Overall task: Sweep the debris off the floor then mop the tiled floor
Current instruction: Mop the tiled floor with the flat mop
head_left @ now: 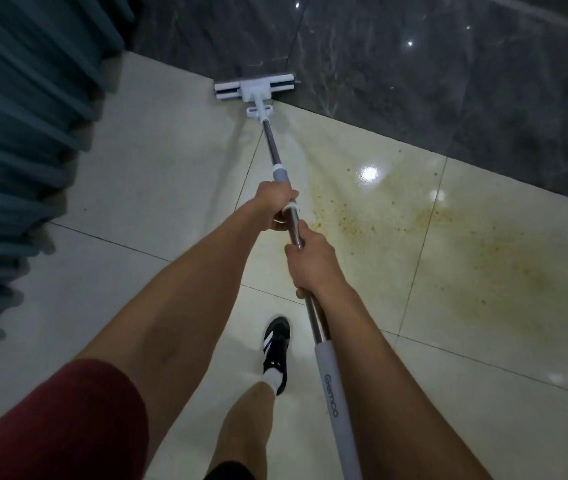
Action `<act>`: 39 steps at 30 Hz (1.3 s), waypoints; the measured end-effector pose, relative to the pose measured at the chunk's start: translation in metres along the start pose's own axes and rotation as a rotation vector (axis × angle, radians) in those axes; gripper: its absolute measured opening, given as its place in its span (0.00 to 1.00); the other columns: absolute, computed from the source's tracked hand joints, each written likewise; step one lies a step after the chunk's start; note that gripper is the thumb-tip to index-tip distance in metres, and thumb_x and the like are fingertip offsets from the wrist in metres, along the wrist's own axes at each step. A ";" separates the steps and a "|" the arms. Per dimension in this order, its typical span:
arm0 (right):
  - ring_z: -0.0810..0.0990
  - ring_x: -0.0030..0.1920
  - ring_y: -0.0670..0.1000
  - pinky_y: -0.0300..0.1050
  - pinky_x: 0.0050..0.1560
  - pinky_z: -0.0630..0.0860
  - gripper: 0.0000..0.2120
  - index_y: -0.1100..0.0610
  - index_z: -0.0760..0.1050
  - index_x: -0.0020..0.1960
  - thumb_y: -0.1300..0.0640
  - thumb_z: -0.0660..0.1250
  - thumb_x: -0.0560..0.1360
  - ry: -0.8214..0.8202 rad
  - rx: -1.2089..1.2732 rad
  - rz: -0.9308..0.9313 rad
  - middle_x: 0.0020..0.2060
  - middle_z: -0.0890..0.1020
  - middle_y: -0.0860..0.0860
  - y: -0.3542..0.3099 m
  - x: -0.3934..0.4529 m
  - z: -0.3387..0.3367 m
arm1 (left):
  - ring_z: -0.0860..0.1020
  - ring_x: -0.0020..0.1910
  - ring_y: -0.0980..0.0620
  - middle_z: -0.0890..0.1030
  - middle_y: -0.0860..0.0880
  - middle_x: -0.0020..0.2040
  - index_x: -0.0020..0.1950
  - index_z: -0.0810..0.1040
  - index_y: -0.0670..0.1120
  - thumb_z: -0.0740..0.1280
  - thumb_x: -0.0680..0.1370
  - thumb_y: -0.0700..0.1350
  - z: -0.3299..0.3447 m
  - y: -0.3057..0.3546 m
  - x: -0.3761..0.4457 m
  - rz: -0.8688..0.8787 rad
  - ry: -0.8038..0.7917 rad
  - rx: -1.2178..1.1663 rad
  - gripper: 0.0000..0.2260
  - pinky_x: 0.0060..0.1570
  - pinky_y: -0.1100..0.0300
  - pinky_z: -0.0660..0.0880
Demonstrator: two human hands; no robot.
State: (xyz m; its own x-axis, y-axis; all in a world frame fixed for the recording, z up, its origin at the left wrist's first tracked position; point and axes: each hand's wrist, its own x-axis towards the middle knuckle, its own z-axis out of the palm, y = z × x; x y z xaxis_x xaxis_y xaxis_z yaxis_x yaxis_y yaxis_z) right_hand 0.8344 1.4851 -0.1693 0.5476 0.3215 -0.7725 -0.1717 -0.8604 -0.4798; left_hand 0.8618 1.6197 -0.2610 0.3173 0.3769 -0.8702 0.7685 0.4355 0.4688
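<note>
At the cream tiled floor's (158,188) far edge, against the dark marble wall (449,64), we rest the white sponge mop head (255,87); left hand (275,206) and right hand (312,259) grip its steel pole (268,140), staggered for leverage, yellow-speckled residue (483,258) unmopped.

Both bare arms are extending forward and downward from the body. The left hand (275,206) is gripping further out along the mop handle (294,230), fingers curling round it, knuckles facing up. The right hand (312,261) is gripping the same handle nearer the body, thumb side pointing forward. The left upper arm is wearing a dark red sleeve (54,420). One bare leg is stepping forward below, the foot wearing a black shoe (275,351).
</note>
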 end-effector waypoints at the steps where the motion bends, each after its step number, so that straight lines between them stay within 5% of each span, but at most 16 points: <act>1: 0.79 0.32 0.54 0.49 0.28 0.82 0.26 0.42 0.59 0.78 0.58 0.57 0.83 0.000 -0.004 -0.001 0.50 0.78 0.56 0.008 -0.009 0.002 | 0.82 0.38 0.42 0.84 0.37 0.50 0.59 0.76 0.37 0.69 0.81 0.43 0.003 -0.009 -0.006 -0.001 -0.004 0.022 0.11 0.32 0.52 0.79; 7: 0.81 0.44 0.58 0.58 0.48 0.83 0.27 0.45 0.58 0.79 0.58 0.58 0.82 0.018 0.017 0.011 0.55 0.80 0.57 0.080 -0.074 0.023 | 0.81 0.36 0.42 0.81 0.37 0.47 0.57 0.75 0.37 0.69 0.80 0.42 0.032 -0.077 -0.060 -0.007 -0.045 0.138 0.10 0.28 0.52 0.80; 15: 0.79 0.44 0.56 0.57 0.50 0.83 0.24 0.48 0.62 0.77 0.58 0.57 0.82 0.035 0.094 0.035 0.54 0.79 0.55 0.190 -0.186 0.066 | 0.78 0.38 0.41 0.77 0.39 0.43 0.47 0.73 0.39 0.67 0.81 0.40 0.067 -0.204 -0.148 -0.020 -0.130 0.165 0.06 0.46 0.43 0.81; 20: 0.80 0.42 0.55 0.57 0.49 0.83 0.22 0.48 0.63 0.75 0.59 0.57 0.82 0.050 0.131 0.061 0.44 0.76 0.48 0.263 -0.257 0.101 | 0.77 0.37 0.43 0.76 0.40 0.41 0.50 0.72 0.38 0.67 0.81 0.39 0.088 -0.292 -0.200 -0.023 -0.175 0.198 0.05 0.44 0.44 0.80; 22: 0.80 0.42 0.55 0.57 0.49 0.83 0.22 0.48 0.63 0.75 0.60 0.57 0.82 0.061 0.149 0.071 0.46 0.77 0.50 0.287 -0.282 0.112 | 0.78 0.37 0.43 0.76 0.40 0.41 0.51 0.73 0.38 0.67 0.81 0.38 0.095 -0.322 -0.217 -0.034 -0.188 0.203 0.05 0.49 0.42 0.81; 25: 0.80 0.41 0.54 0.54 0.45 0.84 0.24 0.48 0.62 0.76 0.60 0.57 0.82 0.070 0.187 0.071 0.48 0.77 0.51 0.314 -0.311 0.119 | 0.78 0.38 0.43 0.77 0.40 0.42 0.50 0.74 0.38 0.68 0.80 0.38 0.105 -0.354 -0.240 -0.046 -0.185 0.187 0.05 0.44 0.45 0.81; 28: 0.79 0.38 0.52 0.48 0.35 0.82 0.22 0.47 0.62 0.76 0.59 0.56 0.83 0.079 0.209 0.074 0.45 0.77 0.51 0.328 -0.326 0.122 | 0.78 0.37 0.44 0.78 0.40 0.43 0.52 0.75 0.38 0.69 0.80 0.40 0.111 -0.370 -0.249 -0.061 -0.190 0.170 0.06 0.39 0.48 0.80; 32: 0.77 0.40 0.52 0.55 0.46 0.83 0.18 0.50 0.66 0.72 0.57 0.57 0.83 0.114 0.184 0.047 0.45 0.77 0.51 0.321 -0.309 0.113 | 0.80 0.37 0.44 0.80 0.39 0.45 0.55 0.76 0.38 0.69 0.81 0.42 0.115 -0.356 -0.240 -0.024 -0.182 0.163 0.08 0.38 0.48 0.81; 35: 0.78 0.41 0.53 0.50 0.43 0.81 0.18 0.52 0.66 0.72 0.58 0.58 0.83 0.121 0.133 0.020 0.48 0.78 0.53 0.306 -0.289 0.099 | 0.79 0.37 0.43 0.79 0.39 0.43 0.54 0.75 0.38 0.69 0.81 0.41 0.116 -0.333 -0.226 -0.001 -0.173 0.151 0.07 0.44 0.44 0.82; 39: 0.80 0.43 0.54 0.55 0.48 0.83 0.17 0.53 0.65 0.72 0.57 0.58 0.83 0.120 0.135 0.018 0.48 0.78 0.53 0.279 -0.262 0.088 | 0.78 0.36 0.43 0.79 0.39 0.44 0.54 0.75 0.38 0.69 0.81 0.41 0.111 -0.300 -0.204 0.006 -0.175 0.175 0.08 0.37 0.49 0.80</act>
State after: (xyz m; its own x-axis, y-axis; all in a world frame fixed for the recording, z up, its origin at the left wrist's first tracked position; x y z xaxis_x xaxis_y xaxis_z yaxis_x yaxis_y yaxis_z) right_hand 0.5709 1.1959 -0.1371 0.6360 0.2503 -0.7300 -0.2864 -0.8018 -0.5245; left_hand 0.6282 1.3213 -0.2410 0.4016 0.2254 -0.8876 0.8462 0.2793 0.4538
